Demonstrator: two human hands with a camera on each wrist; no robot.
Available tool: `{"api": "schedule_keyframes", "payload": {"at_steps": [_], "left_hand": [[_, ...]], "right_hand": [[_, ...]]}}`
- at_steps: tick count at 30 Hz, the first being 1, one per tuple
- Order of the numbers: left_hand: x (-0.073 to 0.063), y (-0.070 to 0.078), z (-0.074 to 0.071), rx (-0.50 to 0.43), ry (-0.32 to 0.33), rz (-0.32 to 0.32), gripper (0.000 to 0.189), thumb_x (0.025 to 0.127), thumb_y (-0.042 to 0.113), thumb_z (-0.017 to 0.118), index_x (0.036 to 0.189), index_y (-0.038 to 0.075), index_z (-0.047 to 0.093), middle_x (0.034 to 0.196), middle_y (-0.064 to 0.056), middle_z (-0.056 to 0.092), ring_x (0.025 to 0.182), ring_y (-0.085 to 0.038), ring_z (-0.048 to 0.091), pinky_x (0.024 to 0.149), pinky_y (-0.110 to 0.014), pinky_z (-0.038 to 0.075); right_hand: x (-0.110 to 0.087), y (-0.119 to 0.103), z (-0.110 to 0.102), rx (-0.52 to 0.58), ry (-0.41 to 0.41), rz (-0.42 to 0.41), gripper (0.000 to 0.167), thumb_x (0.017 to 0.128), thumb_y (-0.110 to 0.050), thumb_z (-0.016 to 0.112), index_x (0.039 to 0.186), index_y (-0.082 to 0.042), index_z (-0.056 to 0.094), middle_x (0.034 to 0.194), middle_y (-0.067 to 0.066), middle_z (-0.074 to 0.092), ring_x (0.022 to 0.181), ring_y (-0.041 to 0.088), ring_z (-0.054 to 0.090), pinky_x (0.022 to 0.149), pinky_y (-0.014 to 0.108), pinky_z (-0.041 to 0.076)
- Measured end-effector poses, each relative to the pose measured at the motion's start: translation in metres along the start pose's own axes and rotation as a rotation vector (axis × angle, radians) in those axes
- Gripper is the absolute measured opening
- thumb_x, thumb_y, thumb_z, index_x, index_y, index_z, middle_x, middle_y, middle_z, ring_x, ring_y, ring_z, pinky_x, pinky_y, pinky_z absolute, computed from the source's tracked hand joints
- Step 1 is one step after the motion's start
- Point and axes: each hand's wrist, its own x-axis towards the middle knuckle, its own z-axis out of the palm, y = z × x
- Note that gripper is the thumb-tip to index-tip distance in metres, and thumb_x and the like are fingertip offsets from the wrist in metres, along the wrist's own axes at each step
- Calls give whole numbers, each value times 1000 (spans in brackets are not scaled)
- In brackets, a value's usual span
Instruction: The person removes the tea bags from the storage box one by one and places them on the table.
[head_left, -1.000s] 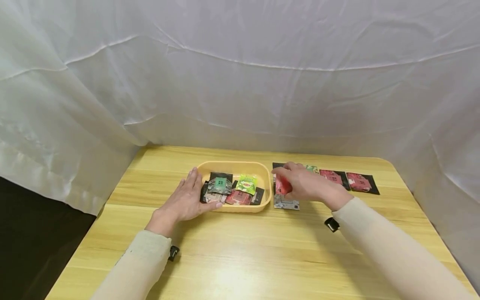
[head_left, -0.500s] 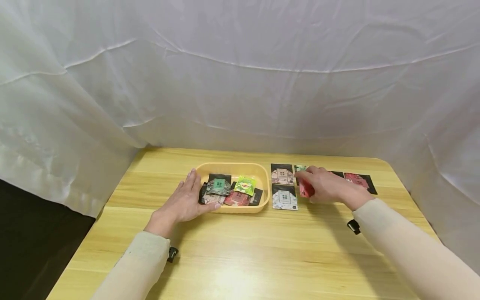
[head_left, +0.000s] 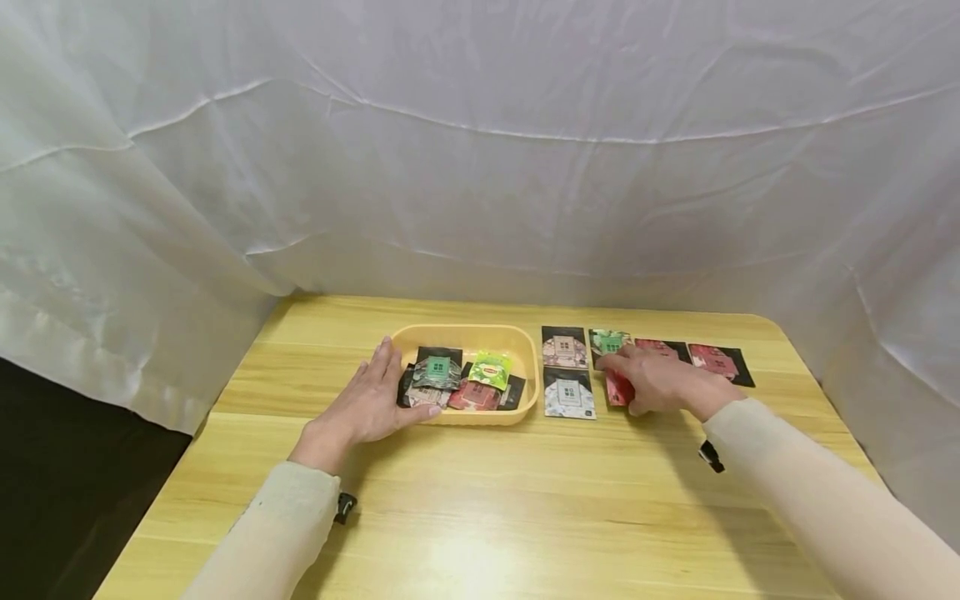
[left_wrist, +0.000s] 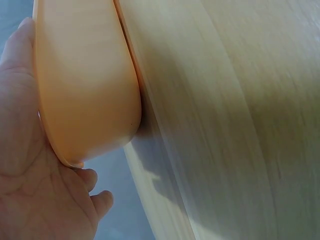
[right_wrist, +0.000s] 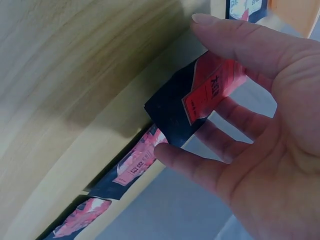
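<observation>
My right hand (head_left: pixel 660 382) pinches a red-and-black tea bag packet (right_wrist: pixel 215 90). It holds it low over the table, just right of a white-and-black packet (head_left: pixel 569 395) and in front of a green one (head_left: pixel 609 342). In the right wrist view the packet is tilted, its red end by the thumb and its black end bare. My left hand (head_left: pixel 366 400) rests against the left side of a yellow plastic basket (left_wrist: pixel 90 90), fingers extended along the rim, thumb over the front edge. Several packets lie in the basket, among them a green-and-black one (head_left: pixel 437 369) and a lime one (head_left: pixel 491 369).
A beige-and-black packet (head_left: pixel 565 347) lies behind the white one. Two pink-red packets, one partly behind my hand (head_left: pixel 662 347) and one farther right (head_left: pixel 715 361), continue the back row. A pale curtain (head_left: pixel 480 208) hangs behind the wooden table (head_left: pixel 465 500).
My right hand has carried the red packet rightward from beside the basket to below the green packet, uncovering the beige and white packets. My left hand keeps its place at the basket.
</observation>
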Motion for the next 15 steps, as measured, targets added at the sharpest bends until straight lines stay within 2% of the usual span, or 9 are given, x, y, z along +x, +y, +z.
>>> {"api": "schedule_keyframes", "payload": {"at_steps": [2,9,15], "left_hand": [[0,0,0,1,2,4,133,86,91,51,167,-3,4,175,-18,-17,163,-42,1,132,-57,11],[1,-1,1,6,3,2,133,85,91,51,168,-2,5,175,-18,-17,163,-42,2,132,-58,12],[0,-1,1,-3,4,-4,132,85,91,52,168,-1,5,175,-17,-17,162,-45,5,131,-59,14]], "right_hand": [[1,0,0,3,-9,3,80,81,-5,86,153,-14,52,139,21,56,114,36,60,91,58,57],[2,-2,3,-5,-19,13,86,78,-9,90,154,-17,52,147,25,53,127,46,57,99,70,53],[4,-4,6,1,-16,4,84,76,-7,89,152,-18,54,146,25,54,128,47,57,101,69,52]]}}
